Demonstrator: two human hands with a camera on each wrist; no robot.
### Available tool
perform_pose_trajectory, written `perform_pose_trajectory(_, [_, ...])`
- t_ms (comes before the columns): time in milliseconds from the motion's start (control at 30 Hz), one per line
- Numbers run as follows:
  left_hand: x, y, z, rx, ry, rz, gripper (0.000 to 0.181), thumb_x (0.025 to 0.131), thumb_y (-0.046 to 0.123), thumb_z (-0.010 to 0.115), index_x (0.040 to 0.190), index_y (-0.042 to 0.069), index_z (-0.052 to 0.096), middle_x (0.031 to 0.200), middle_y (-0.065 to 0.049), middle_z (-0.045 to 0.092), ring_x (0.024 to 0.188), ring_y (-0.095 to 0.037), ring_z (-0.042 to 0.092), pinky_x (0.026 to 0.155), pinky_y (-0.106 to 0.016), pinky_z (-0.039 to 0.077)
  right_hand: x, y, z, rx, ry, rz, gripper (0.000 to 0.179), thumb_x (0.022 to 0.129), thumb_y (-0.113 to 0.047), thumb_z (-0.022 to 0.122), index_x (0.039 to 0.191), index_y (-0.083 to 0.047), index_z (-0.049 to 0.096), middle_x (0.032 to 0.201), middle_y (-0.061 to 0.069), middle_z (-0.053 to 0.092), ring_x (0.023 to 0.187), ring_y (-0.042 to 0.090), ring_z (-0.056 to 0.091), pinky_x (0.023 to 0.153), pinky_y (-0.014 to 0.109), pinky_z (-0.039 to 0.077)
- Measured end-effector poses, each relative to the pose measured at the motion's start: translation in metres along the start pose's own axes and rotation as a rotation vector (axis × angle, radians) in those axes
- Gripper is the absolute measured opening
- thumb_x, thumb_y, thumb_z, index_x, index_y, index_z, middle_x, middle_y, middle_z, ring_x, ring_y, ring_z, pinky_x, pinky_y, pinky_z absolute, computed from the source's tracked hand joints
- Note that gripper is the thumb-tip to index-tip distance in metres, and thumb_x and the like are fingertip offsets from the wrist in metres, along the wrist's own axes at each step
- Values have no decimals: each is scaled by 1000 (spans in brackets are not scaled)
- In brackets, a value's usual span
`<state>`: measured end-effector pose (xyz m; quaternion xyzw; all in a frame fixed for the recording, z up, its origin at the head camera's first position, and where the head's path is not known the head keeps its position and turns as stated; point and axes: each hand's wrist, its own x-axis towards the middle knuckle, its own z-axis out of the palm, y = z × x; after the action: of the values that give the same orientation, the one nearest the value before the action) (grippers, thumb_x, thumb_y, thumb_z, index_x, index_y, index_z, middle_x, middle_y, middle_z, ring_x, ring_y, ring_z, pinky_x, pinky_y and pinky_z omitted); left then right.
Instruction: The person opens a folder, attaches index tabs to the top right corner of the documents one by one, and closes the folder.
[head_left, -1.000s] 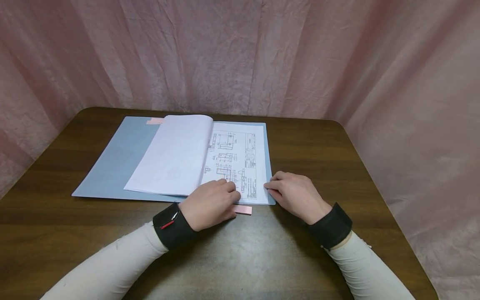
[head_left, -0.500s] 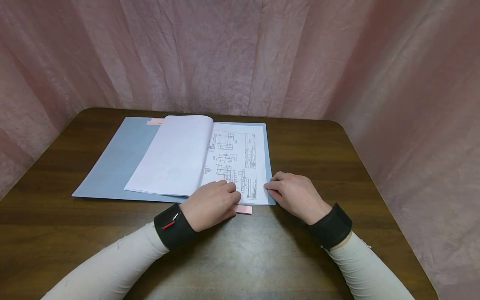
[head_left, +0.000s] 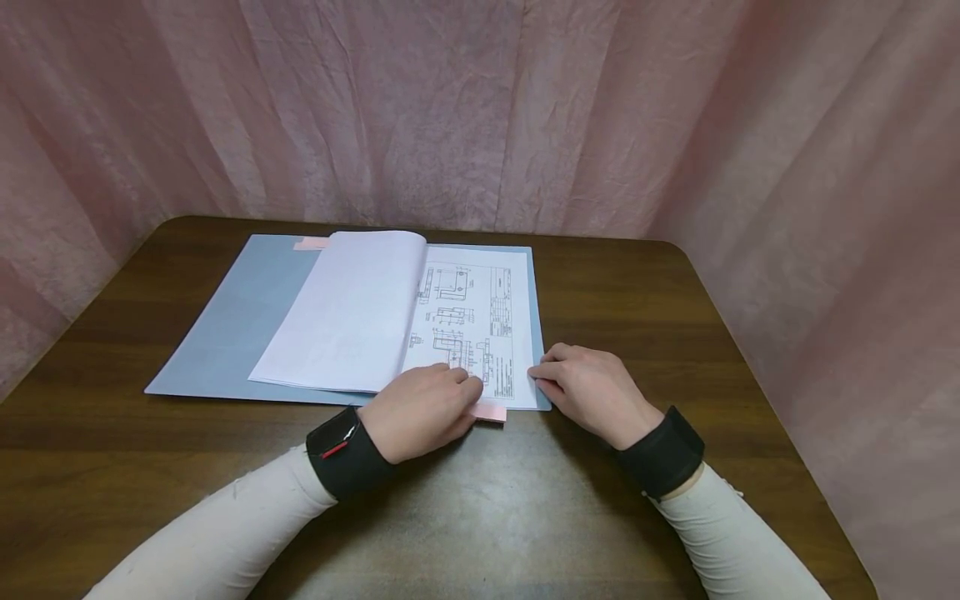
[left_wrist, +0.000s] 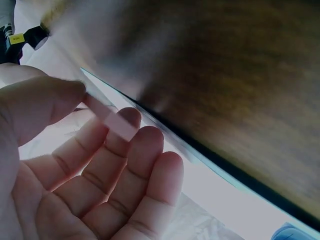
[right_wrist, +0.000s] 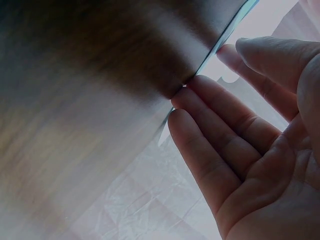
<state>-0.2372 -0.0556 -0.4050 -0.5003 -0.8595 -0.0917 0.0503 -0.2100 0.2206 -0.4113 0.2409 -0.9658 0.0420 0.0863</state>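
Observation:
My left hand (head_left: pixel 423 412) pinches a pink sticky tab (head_left: pixel 491 412) between thumb and fingertips, seen close up as a pale pink strip in the left wrist view. The tab's free end overlaps the near edge of a page with technical drawings (head_left: pixel 513 333). That page lies in an opened blue folder (head_left: pixel 232 325). Relaxed fingers of my right hand (head_left: pixel 588 392) rest at the near right corner of the page and folder. In the right wrist view, its fingers (right_wrist: pixel 210 140) are nearly straight along the folder edge, the thumb apart from them.
White sheets (head_left: pixel 348 308) are folded over to the left and cover part of the folder. Another pink tab (head_left: pixel 310 243) shows at the folder's far edge. Everything lies on a brown wooden table (head_left: pixel 622 292), with a pink curtain (head_left: pixel 465 108) behind it.
My left fingers have shifted the pink tab slightly away from me, from beyond the page's near edge to overlapping it. The right hand and folder stay still.

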Motion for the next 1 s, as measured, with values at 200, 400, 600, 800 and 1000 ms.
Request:
perform_pose_trajectory(200, [1,1,-1,-53,40,-26,20,101,19,81,107,9,65,80,2,63,69,-14,58,65,-30,51,0,0,0,2,-8,5,27,92,-17,94,118,-13,88,101,4,76,76,15,61,67,28,53])
perform_pose_trajectory(400, [2,0,-2,-93,37,-52,24,102,21,82,114,9,66,87,1,62,76,-16,57,72,-30,52,0,0,0,5,-5,2,27,92,-16,93,118,-14,88,102,4,76,77,16,63,68,30,55])
perform_pose_trajectory(600, [2,-2,-2,-100,57,-70,27,101,20,84,118,10,66,98,0,66,85,-17,60,81,-32,56,0,-1,1,7,-4,10,25,93,-16,92,117,-14,88,102,3,76,79,16,64,69,31,55])
perform_pose_trajectory(800, [0,-2,-3,-91,98,-98,26,99,18,86,118,10,69,98,0,68,85,-16,61,81,-33,57,-1,-4,1,18,0,27,25,94,-16,91,118,-14,87,105,3,78,83,17,68,74,34,59])
perform_pose_trajectory(1000, [1,-4,-6,-95,131,-167,30,99,19,87,121,9,70,100,-2,70,87,-18,63,82,-34,59,2,-7,-5,89,105,55,31,94,-19,91,124,-11,84,112,4,79,90,18,72,80,37,63])
